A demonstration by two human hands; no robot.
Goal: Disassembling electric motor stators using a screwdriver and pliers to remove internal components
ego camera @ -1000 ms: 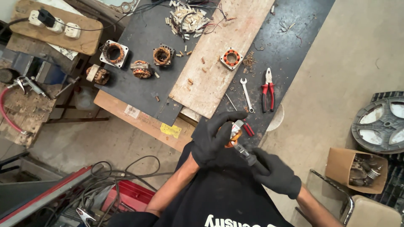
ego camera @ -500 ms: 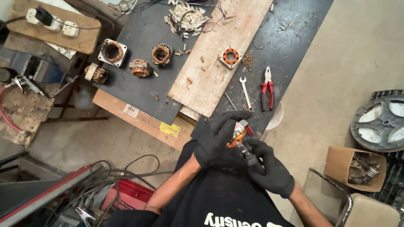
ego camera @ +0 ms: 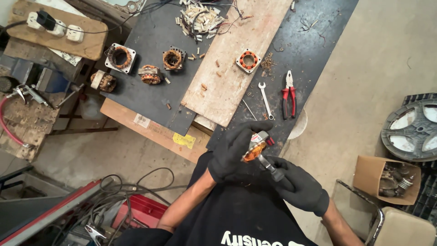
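Holding one small stator (ego camera: 254, 150) just off the table's near edge, the gloved left hand (ego camera: 232, 157) wraps it in a closed grip; the right hand (ego camera: 298, 187) clasps a tool (ego camera: 269, 166) set against it. Five more stators lie on the table (ego camera: 136, 98), one spanner (ego camera: 265, 100) and one pair of pliers (ego camera: 288, 93) beside the plank (ego camera: 236, 59). Bare floor opens rightward; a carton (ego camera: 364, 175) there holds metal parts.

Five stators (ego camera: 120, 57) on the table, one spanner (ego camera: 265, 100), one pliers (ego camera: 288, 94).
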